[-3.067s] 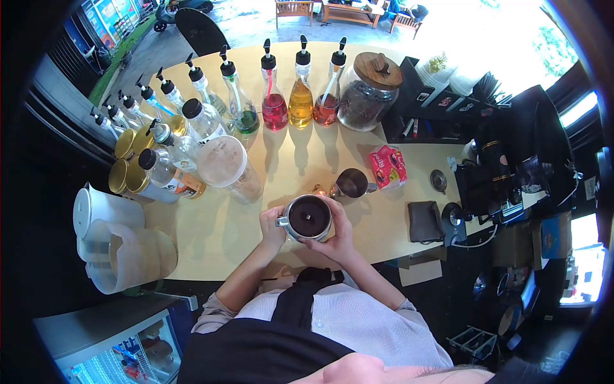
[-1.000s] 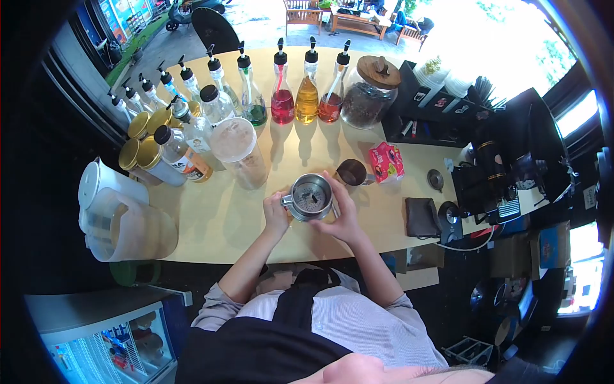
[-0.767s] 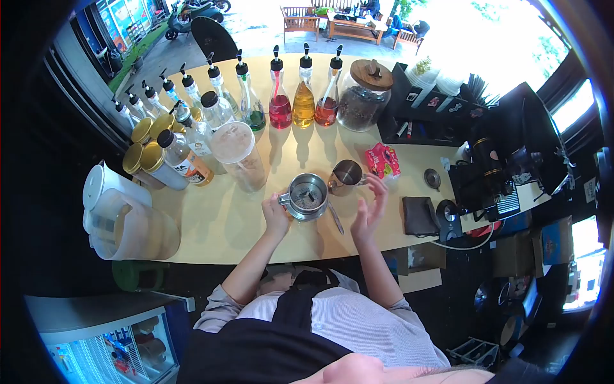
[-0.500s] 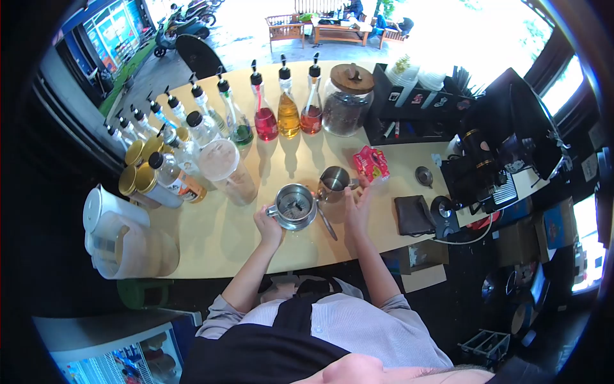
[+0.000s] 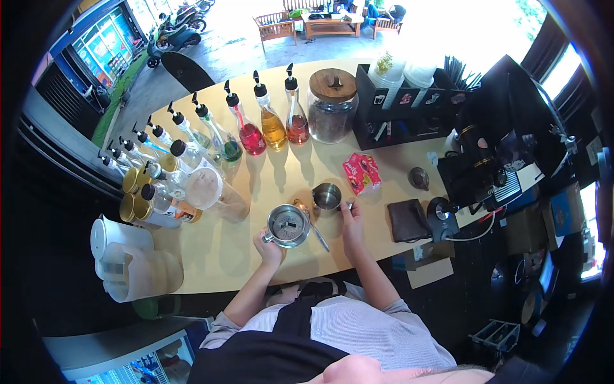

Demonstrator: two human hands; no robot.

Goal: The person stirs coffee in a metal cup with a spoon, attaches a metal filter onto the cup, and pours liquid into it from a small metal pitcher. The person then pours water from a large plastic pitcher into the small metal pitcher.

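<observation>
Your pale wood surface (image 5: 211, 259) carries pump bottles (image 5: 273, 133) along its far, curved edge, beside a big wooden-lidded jar (image 5: 330, 116) and a black rack (image 5: 400, 131). On your left stand jugs (image 5: 147, 275), gold-lidded jars (image 5: 130, 208) and a tall tub (image 5: 231, 206); nearer the middle lie a slim utensil (image 5: 320, 237) and a pink packet (image 5: 362, 174), with a dark pouch (image 5: 409, 221) to your right.

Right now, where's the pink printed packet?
The packet: head view, right of centre on the pale table, between the steel mug at the right hand and the black cup organiser.
</observation>
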